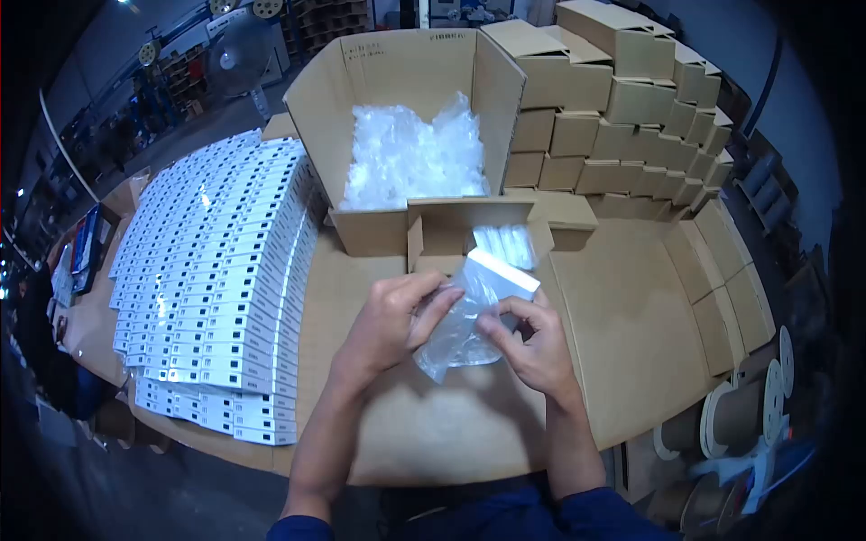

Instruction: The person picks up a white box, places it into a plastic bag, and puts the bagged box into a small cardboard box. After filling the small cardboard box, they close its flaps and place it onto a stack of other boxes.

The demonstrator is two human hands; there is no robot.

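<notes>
At the centre of the cardboard-covered table point(631, 361), a clear plastic bag point(456, 338) is held between both hands, with a white box point(502, 273) poking from its upper end, at about one o'clock from the bag's middle. The left hand point(392, 325) pinches the bag's left edge, thumb and fingers closed on the film; the right hand point(534, 347) grips the right side, fingers curled against the plastic below the box. Just beyond, at twelve o'clock, a small open carton point(433, 236) holds several wrapped white pieces point(505, 242). Behind it stands a large open carton point(397, 81) filled with crumpled clear bags point(410, 158). At two o'clock rises a stack of small brown boxes point(622, 117). At nine o'clock, rows of flat white boxes point(216, 270) lie overlapping across the table. At four o'clock, cardboard spools point(744, 410) sit beside the table's edge.
</notes>
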